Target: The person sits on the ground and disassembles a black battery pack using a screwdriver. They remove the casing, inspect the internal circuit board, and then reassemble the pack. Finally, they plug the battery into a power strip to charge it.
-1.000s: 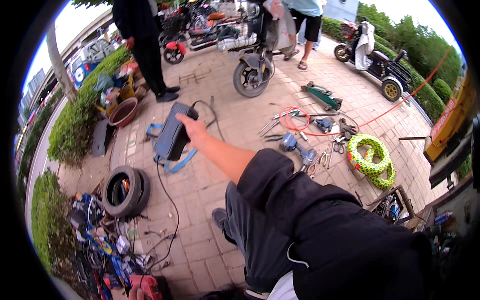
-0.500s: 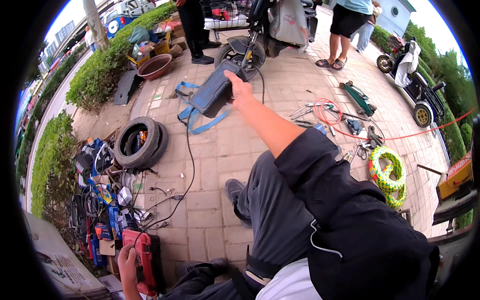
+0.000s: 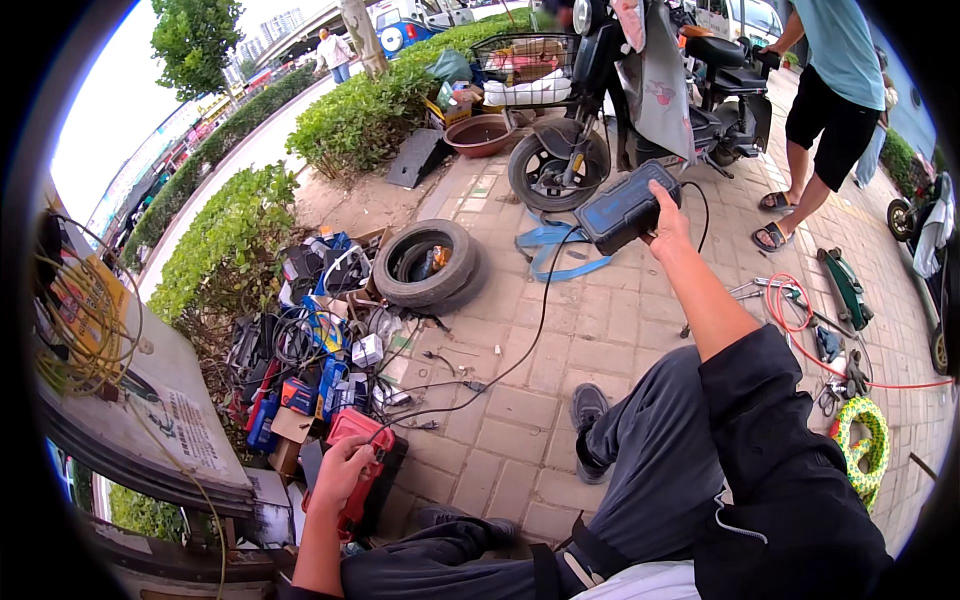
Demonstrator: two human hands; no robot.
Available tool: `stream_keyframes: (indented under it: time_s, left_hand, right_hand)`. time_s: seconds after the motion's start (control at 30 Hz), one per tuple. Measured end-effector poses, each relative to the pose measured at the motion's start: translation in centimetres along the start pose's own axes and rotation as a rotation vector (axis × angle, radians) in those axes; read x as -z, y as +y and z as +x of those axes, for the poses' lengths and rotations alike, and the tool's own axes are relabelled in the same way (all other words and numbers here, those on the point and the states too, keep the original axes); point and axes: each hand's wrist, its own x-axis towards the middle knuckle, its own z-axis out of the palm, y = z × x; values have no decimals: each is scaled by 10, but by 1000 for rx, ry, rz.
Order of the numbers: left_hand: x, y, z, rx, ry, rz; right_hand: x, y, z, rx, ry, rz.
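My right hand [image 3: 662, 215], arm stretched forward, is closed round the near end of a dark blue-black charger box [image 3: 618, 212] in front of the scooter's front wheel. A blue strap [image 3: 556, 250] hangs or lies beside the box; its attachment is unclear. From the box a black cable [image 3: 545, 312] curves down to the left, and another cord [image 3: 707, 205] loops off its right end. At lower left, fingers and thumb of my left hand [image 3: 343, 472] close on the black cable, just over a red tool case [image 3: 352, 428].
Left of me are two stacked tires [image 3: 428, 262] and a heap of boxes and wires [image 3: 300, 350]. An electric scooter [image 3: 565, 150] stands ahead; a person in sandals [image 3: 815, 130] is beside it. At right lie a green floor jack [image 3: 845, 288], a red hose [image 3: 790, 345] and a yellow-green coil [image 3: 860, 450].
The view has swung left, moving the scene right and bringing the cabinet at left further into sight. My right hand still holds the charger box; my left hand still holds the cable.
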Motion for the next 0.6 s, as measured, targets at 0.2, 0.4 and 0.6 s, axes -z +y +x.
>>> stream_keyframes:
  time_s: [0.2, 0.4, 0.6]
  left_hand:
    - [-4, -6, 6, -21, -19, -11]
    - [-1, -4, -1, 0, 11, -20]
    - [-17, 12, 6, -16, -21, -22]
  right_hand:
    - [10, -19, 14, 2, 61, 113]
    - [22, -27, 15, 19, 178, 216]
    - [41, -27, 30, 47, 145, 329]
